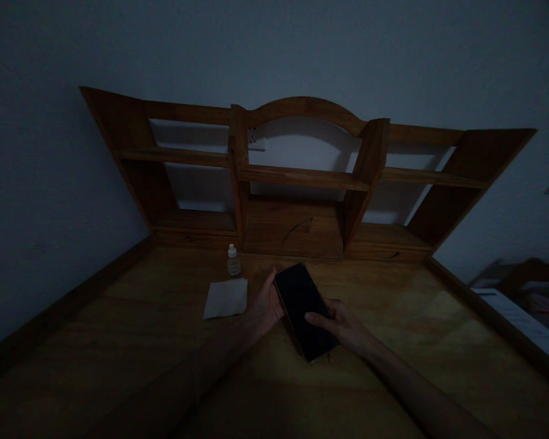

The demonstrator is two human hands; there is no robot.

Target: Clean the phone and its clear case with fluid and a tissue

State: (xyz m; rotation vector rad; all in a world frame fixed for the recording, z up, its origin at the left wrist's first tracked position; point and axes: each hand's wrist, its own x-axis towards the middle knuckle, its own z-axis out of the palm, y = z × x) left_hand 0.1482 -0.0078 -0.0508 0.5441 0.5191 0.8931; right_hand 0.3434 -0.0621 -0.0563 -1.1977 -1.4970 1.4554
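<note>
The phone [298, 296] is held over the desk [132, 317], between the two hands, slanted and with its dark screen turned up, presumably so that the screen can be seen. It is grasped at its lower right by the right hand [345, 328]: the thumb is laid across the screen, probably to pin it against fingers mostly hidden beneath. The left edge is met by the left hand [266, 308], its thumb raised near the top corner; whether the phone is gripped there or only steadied cannot be told, as the fingers are hidden.

The tissue [226, 299] is spread flat to the left, with the bottle [233, 263] stood upright and capped just behind it; both seem placed to be reachable without crowding the hands.

The desk is made of grained wood, edged by raised rims and backed by a shelf [302, 177]. Through its arched gap a socket [257, 145] is seen on the pale wall [274, 49]. The room is dimly lit.
</note>
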